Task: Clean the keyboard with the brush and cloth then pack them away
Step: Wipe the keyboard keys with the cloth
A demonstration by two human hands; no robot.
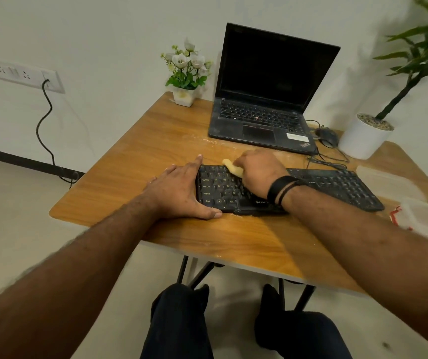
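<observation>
Mid-clean at a wooden table (119,193): left hand (179,189) flat, bracing black keyboard (337,187); right hand (259,172) gripping yellow brush (232,168) over keys; wiping and packing away seemingly still ahead, cloth unseen.

The scene is evenly lit by soft, diffuse indoor light. A pale sheen is seen on the wooden desk (171,130) toward its near edge, and a soft shadow is cast there beneath the right forearm. The laptop (267,99) screen is rendered dark, without glare. Strong wide-angle bending is seen at the frame edges. The potted plant (378,125) leaves and the foreground forearms are slightly blurred.
</observation>
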